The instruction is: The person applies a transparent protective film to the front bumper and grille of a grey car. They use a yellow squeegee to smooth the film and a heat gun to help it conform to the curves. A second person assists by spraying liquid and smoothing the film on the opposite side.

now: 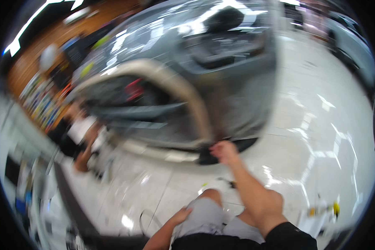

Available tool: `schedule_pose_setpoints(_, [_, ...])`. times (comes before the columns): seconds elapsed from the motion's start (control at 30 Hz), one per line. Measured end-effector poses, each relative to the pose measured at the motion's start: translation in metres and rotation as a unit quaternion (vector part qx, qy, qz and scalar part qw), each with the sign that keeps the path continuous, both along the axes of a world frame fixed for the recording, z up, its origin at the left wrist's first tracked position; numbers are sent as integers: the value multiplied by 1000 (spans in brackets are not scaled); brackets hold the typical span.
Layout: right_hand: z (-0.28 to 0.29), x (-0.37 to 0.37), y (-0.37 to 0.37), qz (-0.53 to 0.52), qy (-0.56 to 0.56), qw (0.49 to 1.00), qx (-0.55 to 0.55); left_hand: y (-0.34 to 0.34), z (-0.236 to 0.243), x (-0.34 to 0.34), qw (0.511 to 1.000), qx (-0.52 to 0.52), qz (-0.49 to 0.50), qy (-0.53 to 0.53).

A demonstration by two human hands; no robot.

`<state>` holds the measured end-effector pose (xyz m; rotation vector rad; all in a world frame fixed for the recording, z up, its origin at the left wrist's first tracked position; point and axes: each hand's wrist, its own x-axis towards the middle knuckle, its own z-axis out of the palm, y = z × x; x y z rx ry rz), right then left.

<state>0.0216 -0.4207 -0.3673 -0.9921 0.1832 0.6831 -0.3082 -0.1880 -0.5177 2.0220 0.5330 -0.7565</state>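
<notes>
A grey-blue car body [162,50] with glossy reflections fills the middle of the head view, smeared by motion. A tan band [187,89] arches round a dark opening in its side, with something red [133,88] inside. My right hand [224,152] reaches forward to the car's lower edge, where the band meets a black part [206,155]. Its fingers are curled together; what they hold, if anything, is too blurred to make out. My left hand [181,216] lies on my left thigh, on grey shorts [204,214], fingers laid flat and holding nothing.
Another person [81,133] crouches at the left beside the car. A white glossy floor [304,125] runs along the right, with another car [354,46] beyond. A small dark tool [227,181] lies on the floor before me. Shelves of coloured items [39,100] stand far left.
</notes>
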Motion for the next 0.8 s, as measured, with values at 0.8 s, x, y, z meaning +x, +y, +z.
schedule_pose_setpoints(0.8, [7, 11, 27, -120, -27, 991, 47, 45, 39, -2, 943, 174, -207, -196])
